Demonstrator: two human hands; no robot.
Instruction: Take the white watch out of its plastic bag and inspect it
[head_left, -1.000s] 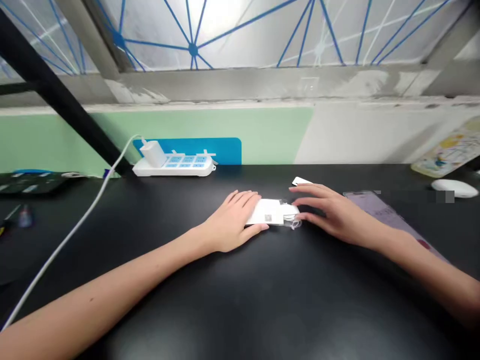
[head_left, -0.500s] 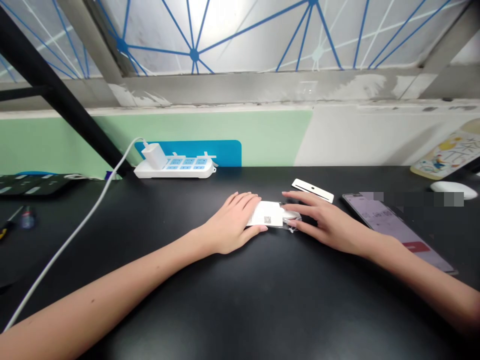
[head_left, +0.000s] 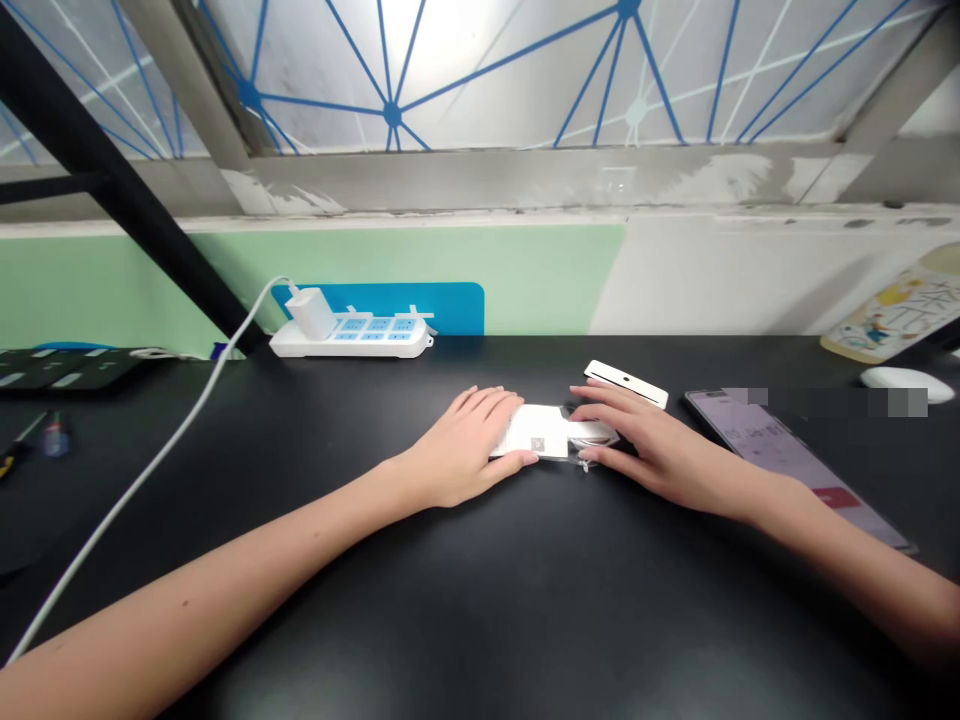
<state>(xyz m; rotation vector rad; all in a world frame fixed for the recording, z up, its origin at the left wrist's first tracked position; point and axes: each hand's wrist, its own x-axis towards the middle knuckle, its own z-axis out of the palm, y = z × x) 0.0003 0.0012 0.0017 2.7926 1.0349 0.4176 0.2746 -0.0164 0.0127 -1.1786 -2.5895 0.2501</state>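
A small white packet point(head_left: 538, 432) with a printed code lies flat on the black table point(head_left: 480, 600) at the centre. My left hand point(head_left: 465, 447) rests on its left end, fingers stretched out flat, thumb along the near edge. My right hand point(head_left: 645, 445) lies at the packet's right end, fingers extended over a clear plastic piece point(head_left: 592, 440) that sticks out there. Whether the right fingers pinch that piece is hidden.
A white flat strip point(head_left: 626, 383) lies just behind my right hand. A phone point(head_left: 787, 455) with a lit screen lies to the right, a white mouse point(head_left: 896, 378) beyond it. A power strip point(head_left: 352, 335) with a charger and cable point(head_left: 150, 460) sits at back left.
My right hand slid a little nearer the packet and the clear piece shifted slightly right. The view tilted down a bit, bringing the white strip into sight. My left hand stayed put.
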